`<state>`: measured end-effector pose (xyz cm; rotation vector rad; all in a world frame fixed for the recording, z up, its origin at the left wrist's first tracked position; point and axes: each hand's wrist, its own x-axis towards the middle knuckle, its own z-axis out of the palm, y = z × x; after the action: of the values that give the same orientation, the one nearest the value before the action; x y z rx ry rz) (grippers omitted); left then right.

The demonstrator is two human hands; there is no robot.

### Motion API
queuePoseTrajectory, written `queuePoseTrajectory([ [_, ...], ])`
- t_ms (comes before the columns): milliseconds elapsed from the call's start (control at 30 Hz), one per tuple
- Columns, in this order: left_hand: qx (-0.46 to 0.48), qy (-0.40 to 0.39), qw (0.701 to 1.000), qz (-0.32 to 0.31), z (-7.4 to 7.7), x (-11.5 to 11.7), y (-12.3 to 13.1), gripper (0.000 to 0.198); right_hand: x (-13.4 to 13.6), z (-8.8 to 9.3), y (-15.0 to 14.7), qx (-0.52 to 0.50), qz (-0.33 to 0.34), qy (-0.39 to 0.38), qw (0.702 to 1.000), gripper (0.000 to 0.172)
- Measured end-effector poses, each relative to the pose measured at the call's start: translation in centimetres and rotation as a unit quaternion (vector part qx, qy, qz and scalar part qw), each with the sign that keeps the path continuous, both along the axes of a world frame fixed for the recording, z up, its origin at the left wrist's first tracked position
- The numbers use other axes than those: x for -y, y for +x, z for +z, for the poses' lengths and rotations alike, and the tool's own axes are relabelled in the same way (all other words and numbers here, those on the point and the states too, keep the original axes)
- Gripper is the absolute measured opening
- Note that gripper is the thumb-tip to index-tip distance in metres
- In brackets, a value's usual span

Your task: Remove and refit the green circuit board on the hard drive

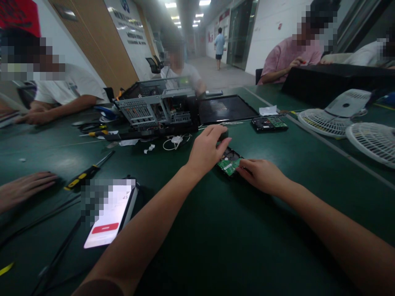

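A hard drive [228, 165] lies on the green table with its green circuit board facing up. My right hand [262, 174] has closed fingers on the drive's right edge and board. Over the drive's far left corner, my left hand [207, 146] is curled, thumb and fingers bent together around a dark rounded thing [224, 133]. Most of that dark thing is hidden by the fingers, so its kind is unclear. Farther back to the right, a second hard drive [270, 124] rests on the table.
An opened computer case [157, 111] lies ahead, beside a black panel [226, 107]. White fan parts [335, 115] stand right. Nearer left are a phone [112, 213], a yellow-black screwdriver [88, 172], cables [49, 213] and another person's hand [27, 189]. Several people sit around the table.
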<state>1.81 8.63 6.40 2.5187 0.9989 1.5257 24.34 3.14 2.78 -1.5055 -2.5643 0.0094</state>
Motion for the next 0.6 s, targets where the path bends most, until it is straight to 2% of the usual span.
queuePoseTrajectory([
  [333,0.035,-0.001,0.999,0.030,0.14,0.11,0.01,0.023,0.00,0.08,0.02,-0.004,-0.002,-0.010,1.000,0.028],
  [600,0.011,-0.006,0.999,0.035,0.44,0.32,-0.01,0.017,0.07,0.25,-0.20,-0.001,-0.001,-0.014,1.000,0.028],
])
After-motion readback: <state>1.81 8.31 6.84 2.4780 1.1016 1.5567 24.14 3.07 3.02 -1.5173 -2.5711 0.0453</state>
